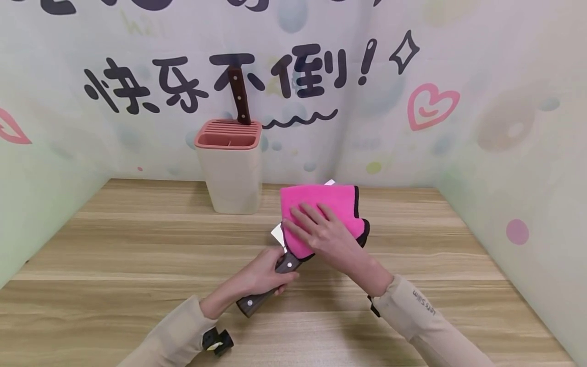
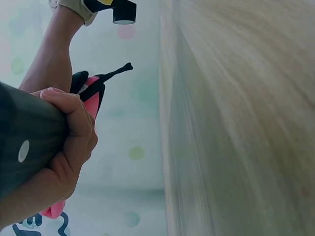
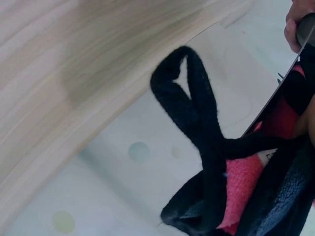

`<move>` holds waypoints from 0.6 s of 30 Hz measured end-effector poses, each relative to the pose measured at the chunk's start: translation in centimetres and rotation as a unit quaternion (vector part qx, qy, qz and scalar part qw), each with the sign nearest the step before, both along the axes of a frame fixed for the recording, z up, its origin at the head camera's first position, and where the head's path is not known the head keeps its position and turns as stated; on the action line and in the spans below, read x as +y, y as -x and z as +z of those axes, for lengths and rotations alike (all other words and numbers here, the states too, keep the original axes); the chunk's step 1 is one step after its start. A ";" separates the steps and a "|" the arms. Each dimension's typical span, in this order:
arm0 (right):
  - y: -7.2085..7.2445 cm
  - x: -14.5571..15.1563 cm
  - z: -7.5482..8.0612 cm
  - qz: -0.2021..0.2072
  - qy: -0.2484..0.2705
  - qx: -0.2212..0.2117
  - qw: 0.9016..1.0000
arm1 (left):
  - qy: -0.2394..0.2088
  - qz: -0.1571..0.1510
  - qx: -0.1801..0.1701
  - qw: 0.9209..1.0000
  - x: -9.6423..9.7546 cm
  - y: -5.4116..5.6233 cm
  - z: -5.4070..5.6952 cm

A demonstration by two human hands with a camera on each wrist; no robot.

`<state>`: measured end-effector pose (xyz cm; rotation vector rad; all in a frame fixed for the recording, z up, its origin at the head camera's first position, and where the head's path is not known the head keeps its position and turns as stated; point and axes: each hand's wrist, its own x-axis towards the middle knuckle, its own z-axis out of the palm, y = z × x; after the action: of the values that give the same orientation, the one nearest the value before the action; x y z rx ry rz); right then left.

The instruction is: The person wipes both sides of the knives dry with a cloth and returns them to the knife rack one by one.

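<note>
In the head view my left hand [image 1: 268, 272] grips the dark handle of a kitchen knife [image 1: 252, 303], fingers wrapped round it. The handle's round rivets show, and bright blade metal peeks out at the heel and the far tip. A pink cloth [image 1: 316, 196] with black edging covers most of the blade. On top of this cloth lie the spread fingers of my right hand [image 1: 327, 237], its thumb hidden below. From the right wrist, the blade's edge runs beside the folded cloth [image 3: 243, 187], whose black loop [image 3: 184, 105] dangles. The left wrist view shows the handle [image 2: 29, 132] held above the tabletop.
Behind the hands, a white knife block [image 1: 234, 178] with a pink slotted top stands at the back left. Another knife [image 1: 239, 97] with a brown handle sticks up from it. Printed walls border the wooden table [image 1: 137, 244] at the back and sides.
</note>
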<state>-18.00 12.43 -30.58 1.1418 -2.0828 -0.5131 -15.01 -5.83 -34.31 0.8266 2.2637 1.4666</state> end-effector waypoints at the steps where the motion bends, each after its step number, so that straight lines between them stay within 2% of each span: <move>1: 0.0 0.0 0.0 0.003 -0.006 0.000 1.000 | -0.005 -0.006 0.003 1.000 0.0 0.0 0.0; 5: 0.0 -0.1 0.0 0.024 -0.021 -0.003 0.999 | -0.020 -0.030 0.014 0.999 0.0 -0.1 0.1; 14: 0.1 -0.3 0.2 0.057 -0.050 -0.003 0.997 | 0.003 -0.014 -0.009 1.000 0.3 -0.1 -0.1; 18: 0.2 -0.1 0.1 0.063 -0.038 -0.008 0.997 | 0.002 -0.014 -0.008 1.000 0.3 -0.1 -0.1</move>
<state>-18.15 12.33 -30.48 1.3152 -2.0039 -0.5276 -14.86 -5.56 -34.38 0.8399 2.2338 1.4499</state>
